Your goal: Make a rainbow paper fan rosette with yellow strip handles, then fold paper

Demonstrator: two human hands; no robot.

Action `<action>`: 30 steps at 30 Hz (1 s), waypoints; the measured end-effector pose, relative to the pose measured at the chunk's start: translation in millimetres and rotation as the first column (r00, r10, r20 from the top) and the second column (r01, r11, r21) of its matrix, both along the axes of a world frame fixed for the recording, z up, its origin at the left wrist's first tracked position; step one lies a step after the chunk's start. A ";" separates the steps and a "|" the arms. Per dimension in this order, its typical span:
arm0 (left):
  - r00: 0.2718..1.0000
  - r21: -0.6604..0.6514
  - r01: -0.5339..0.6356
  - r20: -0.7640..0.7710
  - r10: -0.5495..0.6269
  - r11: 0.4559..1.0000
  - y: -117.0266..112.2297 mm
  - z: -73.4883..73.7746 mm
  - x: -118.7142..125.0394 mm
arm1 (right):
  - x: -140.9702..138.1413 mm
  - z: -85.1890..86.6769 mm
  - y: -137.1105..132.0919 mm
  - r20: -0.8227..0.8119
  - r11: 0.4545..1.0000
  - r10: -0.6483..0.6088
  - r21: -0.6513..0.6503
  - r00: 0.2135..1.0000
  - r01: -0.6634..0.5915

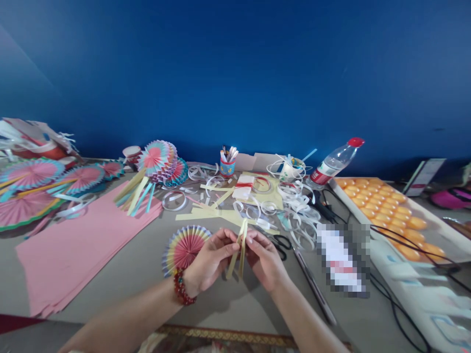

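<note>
My left hand point(209, 260) and my right hand point(264, 260) meet over the grey table, fingers pinched together on a bunch of pale yellow paper strips point(240, 247) that hang down between them. A red bead bracelet sits on my left wrist. Just left of my left hand lies a small pleated paper fan disc point(183, 249), pink with a striped rim. Black-handled scissors point(282, 243) lie right of my right hand.
Pink paper sheets point(73, 245) cover the left of the table, with pleated fans point(37, 186) behind. Yellow strips and white paper rings point(290, 206) litter the middle. A brush cup point(227, 164), a water bottle point(334, 162), an orange tray point(390, 206) and black cables point(405, 274) stand at the right.
</note>
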State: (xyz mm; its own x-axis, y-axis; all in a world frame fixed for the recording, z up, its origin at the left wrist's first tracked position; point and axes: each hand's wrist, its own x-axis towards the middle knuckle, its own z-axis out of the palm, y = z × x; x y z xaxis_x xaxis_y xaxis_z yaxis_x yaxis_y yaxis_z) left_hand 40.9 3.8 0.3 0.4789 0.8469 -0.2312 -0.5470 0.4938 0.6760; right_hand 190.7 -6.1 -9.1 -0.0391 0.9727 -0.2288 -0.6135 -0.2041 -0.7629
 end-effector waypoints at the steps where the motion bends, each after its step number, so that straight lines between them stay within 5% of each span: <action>1: 1.000 -0.005 -0.005 0.001 0.005 1.000 -0.1 0.2 0.4 | 0.0 -0.1 0.0 -0.004 1.000 -0.001 -0.008 1.000 0.001; 30: 0.997 0.016 -0.069 -0.023 0.070 0.997 -3.9 -6.8 5.1 | -3.1 -1.0 -1.9 0.039 0.999 -0.038 -0.018 0.998 0.039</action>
